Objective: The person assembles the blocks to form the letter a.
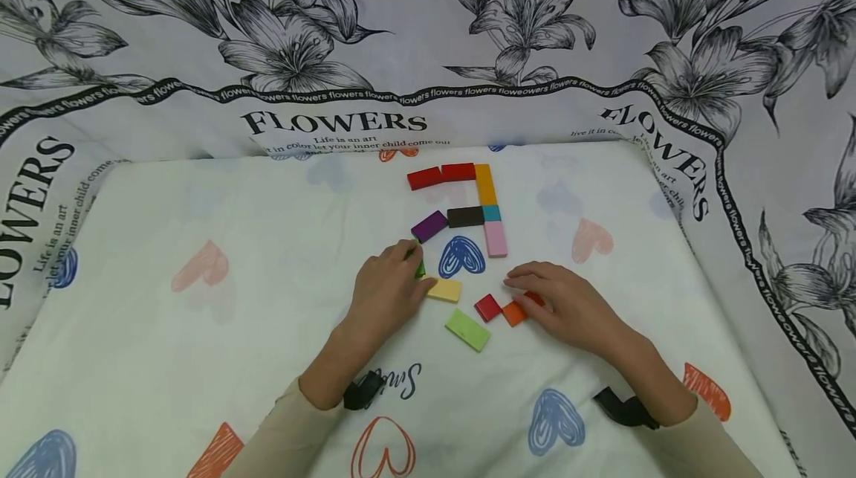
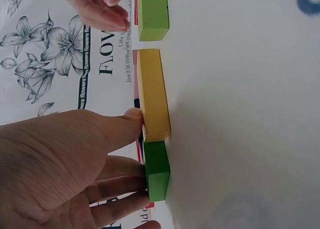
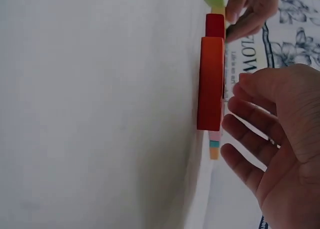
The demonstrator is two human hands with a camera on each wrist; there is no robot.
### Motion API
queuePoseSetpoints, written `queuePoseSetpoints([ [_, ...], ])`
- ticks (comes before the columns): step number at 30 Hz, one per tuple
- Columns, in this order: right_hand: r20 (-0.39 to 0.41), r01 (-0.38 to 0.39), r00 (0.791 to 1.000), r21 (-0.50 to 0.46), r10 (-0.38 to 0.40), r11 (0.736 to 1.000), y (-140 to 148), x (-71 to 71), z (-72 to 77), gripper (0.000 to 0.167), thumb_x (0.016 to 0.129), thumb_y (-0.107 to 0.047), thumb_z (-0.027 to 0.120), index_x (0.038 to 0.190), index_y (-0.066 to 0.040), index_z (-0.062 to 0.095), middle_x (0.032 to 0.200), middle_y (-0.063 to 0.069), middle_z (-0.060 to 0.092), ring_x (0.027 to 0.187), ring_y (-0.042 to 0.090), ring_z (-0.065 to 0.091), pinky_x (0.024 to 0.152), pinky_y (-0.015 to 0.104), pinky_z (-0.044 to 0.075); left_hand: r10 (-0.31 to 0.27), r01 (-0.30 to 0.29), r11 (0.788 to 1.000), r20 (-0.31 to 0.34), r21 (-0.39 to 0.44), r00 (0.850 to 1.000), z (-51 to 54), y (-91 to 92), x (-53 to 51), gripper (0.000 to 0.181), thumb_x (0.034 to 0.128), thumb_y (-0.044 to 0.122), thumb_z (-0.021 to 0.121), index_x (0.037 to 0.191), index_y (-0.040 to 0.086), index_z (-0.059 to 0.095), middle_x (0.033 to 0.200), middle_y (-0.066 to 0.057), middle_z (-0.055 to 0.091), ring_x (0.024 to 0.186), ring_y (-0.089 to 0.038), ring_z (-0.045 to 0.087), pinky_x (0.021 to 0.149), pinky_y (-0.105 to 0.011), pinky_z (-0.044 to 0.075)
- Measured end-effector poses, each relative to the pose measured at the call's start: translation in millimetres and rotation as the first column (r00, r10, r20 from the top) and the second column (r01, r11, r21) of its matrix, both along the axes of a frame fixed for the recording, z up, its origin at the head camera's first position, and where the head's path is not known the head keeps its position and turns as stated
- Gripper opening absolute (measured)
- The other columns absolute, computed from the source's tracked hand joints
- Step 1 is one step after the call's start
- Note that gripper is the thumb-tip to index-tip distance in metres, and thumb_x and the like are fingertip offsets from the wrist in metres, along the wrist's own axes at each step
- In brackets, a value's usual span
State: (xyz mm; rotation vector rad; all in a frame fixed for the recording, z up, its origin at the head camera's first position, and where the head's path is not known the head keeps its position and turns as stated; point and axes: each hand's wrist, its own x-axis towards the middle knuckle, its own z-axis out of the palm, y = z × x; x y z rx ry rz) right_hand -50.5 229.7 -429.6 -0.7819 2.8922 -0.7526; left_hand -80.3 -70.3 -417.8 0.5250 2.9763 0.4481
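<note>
My left hand has its fingers around a green block, with the thumb against the end of a yellow block that touches it. Relaxed fingers of my right hand hover over an orange block and a red one partly hidden beneath them; in the right wrist view, a gap shows between that hand and the orange-red block side. Left of the orange block lies a small dark red block. A light green block lies nearer me.
Farther back, a bent row of blocks runs through two red blocks, an orange-yellow block, a teal block and a pink block. A black block and purple block branch left. White heart-printed cloth lies underneath.
</note>
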Motion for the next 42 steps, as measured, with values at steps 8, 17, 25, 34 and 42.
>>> queuePoseSetpoints([
  [8, -0.033, -0.012, 0.999, 0.006, 0.013, 1.000, 10.1, 17.3, -8.4, 0.032, 0.093, -0.017, 0.081, 0.125, -0.018, 0.078, 0.129, -0.004, 0.074, 0.124, 0.019, 0.070, 0.103, 0.043, 0.060, 0.009, -0.009, 1.000, -0.008, -0.004, 1.000, -1.6, -3.0, 4.5, 0.056, 0.0956, 0.038, 0.079, 0.140, 0.006, 0.068, 0.142, -0.014, 0.066, 0.127, -0.032, 0.068, 0.097, -0.046, 0.061],
  [17, -0.091, -0.008, 0.996, 0.041, 0.012, 0.999, 20.0, 27.9, -6.6, 0.038, 0.089, -0.016, 0.085, 0.126, -0.016, 0.078, 0.127, -0.003, 0.074, 0.119, 0.018, 0.070, 0.101, 0.042, 0.060, -0.004, 0.004, 1.000, 0.006, -0.010, 1.000, -1.2, -1.0, 1.7, 0.057, 0.0954, 0.040, 0.079, 0.141, 0.007, 0.068, 0.143, -0.014, 0.065, 0.128, -0.031, 0.067, 0.098, -0.045, 0.061],
  [25, -0.110, -0.036, 0.993, 0.055, 0.042, 0.998, 21.3, 26.1, -6.1, 0.041, 0.086, -0.018, 0.088, 0.126, -0.014, 0.077, 0.119, -0.001, 0.073, 0.108, 0.015, 0.070, 0.092, 0.037, 0.063, 0.001, -0.001, 1.000, 0.000, -0.026, 1.000, -1.4, -1.7, -0.4, 0.058, 0.0958, 0.041, 0.078, 0.141, 0.007, 0.067, 0.144, -0.014, 0.064, 0.129, -0.032, 0.066, 0.097, -0.045, 0.061],
  [34, -0.101, 0.068, 0.993, 0.036, -0.064, 0.997, 19.5, 20.7, -6.1, 0.043, 0.085, -0.014, 0.089, 0.127, -0.012, 0.077, 0.117, 0.003, 0.074, 0.106, 0.019, 0.071, 0.090, 0.041, 0.065, 0.000, 0.000, 1.000, 0.005, -0.026, 1.000, -2.6, 0.4, 0.5, 0.060, 0.0963, 0.042, 0.077, 0.143, 0.007, 0.066, 0.146, -0.013, 0.064, 0.133, -0.031, 0.065, 0.101, -0.048, 0.059],
  [42, -0.108, 0.139, 0.985, 0.009, -0.137, 0.990, 18.0, 14.8, -9.4, 0.042, 0.086, -0.012, 0.088, 0.126, -0.008, 0.077, 0.114, 0.005, 0.075, 0.104, 0.021, 0.071, 0.088, 0.043, 0.064, 0.010, -0.010, 0.999, 0.014, -0.040, 1.000, -0.9, 1.5, 2.0, 0.060, 0.0970, 0.042, 0.076, 0.144, 0.008, 0.065, 0.147, -0.013, 0.063, 0.136, -0.030, 0.064, 0.105, -0.050, 0.058],
])
